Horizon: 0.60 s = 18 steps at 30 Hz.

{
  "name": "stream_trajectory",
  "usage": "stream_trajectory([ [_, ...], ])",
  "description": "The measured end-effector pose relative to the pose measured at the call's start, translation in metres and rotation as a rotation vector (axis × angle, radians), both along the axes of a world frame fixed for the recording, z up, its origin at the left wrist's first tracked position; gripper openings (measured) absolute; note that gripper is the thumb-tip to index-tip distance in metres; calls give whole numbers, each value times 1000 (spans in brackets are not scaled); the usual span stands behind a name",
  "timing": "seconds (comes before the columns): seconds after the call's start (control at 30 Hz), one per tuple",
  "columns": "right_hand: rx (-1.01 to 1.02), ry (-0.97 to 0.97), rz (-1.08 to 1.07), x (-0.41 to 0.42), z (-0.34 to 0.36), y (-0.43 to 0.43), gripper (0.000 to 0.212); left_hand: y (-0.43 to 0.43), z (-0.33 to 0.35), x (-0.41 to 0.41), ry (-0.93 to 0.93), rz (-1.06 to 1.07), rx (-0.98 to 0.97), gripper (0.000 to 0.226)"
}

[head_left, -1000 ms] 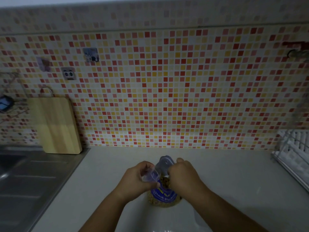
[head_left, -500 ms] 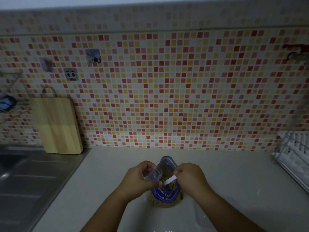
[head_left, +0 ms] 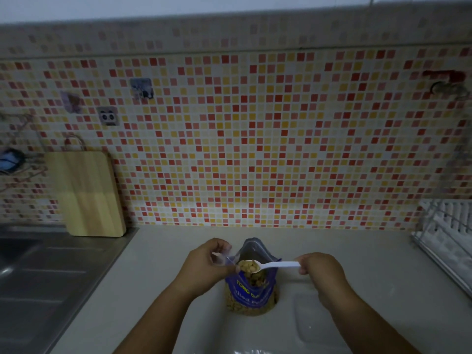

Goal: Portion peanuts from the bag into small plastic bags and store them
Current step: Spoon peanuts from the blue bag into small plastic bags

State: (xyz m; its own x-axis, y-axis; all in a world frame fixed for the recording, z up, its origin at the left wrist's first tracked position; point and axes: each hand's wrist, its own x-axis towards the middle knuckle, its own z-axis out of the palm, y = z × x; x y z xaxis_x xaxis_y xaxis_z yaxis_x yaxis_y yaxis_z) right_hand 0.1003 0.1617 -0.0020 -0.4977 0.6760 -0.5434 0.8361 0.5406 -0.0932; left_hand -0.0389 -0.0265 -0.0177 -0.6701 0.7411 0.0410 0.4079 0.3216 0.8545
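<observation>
A blue peanut bag (head_left: 251, 293) stands open and upright on the pale counter (head_left: 357, 264), with peanuts showing through its clear lower part. My right hand (head_left: 320, 270) pinches the handle of a white plastic spoon (head_left: 278, 264), whose bowl is heaped with peanuts just above the bag's mouth. My left hand (head_left: 207, 263) grips a small clear plastic bag (head_left: 224, 259) at the left of the spoon's bowl, its opening turned toward the spoon. Most of the small bag is hidden by my fingers.
A steel sink and drainboard (head_left: 46, 277) fill the left side. A wooden cutting board (head_left: 86, 194) leans on the mosaic tile wall. A white wire dish rack (head_left: 449, 236) sits at the right edge. Clear plastic (head_left: 255, 350) lies at the bottom edge.
My right hand has drawn the spoon up out of the peanut bag, loaded with peanuts, and moved right. My left hand keeps holding the small bag in place.
</observation>
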Motion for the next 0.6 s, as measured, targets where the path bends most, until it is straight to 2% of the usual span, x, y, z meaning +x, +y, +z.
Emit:
stream_trajectory([
  [0.1,10,79,4,4,9,8,16,2,0,0,114,17,-55,38],
  [0.2,-70,319,-228,11,16,10,7,6,1,3,191,5,-98,40],
  [0.23,-61,408,-227,17,15,9,5,7,1,4,204,3,-107,41],
  [0.27,-17,595,-291,24,19,3,8,9,2,5,211,4,-115,41],
  [0.3,45,688,-338,23,23,-2,14,11,2,6,217,6,-120,43],
  [0.33,9,762,-411,23,27,-3,18,12,2,7,224,8,-123,44],
  [0.4,-74,512,-342,17,38,-1,27,16,3,9,234,7,-122,45],
  [0.43,-11,424,-353,9,46,-4,26,18,3,10,239,4,-123,45],
  [0.5,98,363,-172,2,50,-6,15,21,3,13,242,0,-129,44],
  [0.53,189,361,-63,0,51,-8,23,23,3,14,230,2,-129,43],
  [0.6,285,637,20,3,48,-18,26,26,3,17,193,14,-111,40],
])
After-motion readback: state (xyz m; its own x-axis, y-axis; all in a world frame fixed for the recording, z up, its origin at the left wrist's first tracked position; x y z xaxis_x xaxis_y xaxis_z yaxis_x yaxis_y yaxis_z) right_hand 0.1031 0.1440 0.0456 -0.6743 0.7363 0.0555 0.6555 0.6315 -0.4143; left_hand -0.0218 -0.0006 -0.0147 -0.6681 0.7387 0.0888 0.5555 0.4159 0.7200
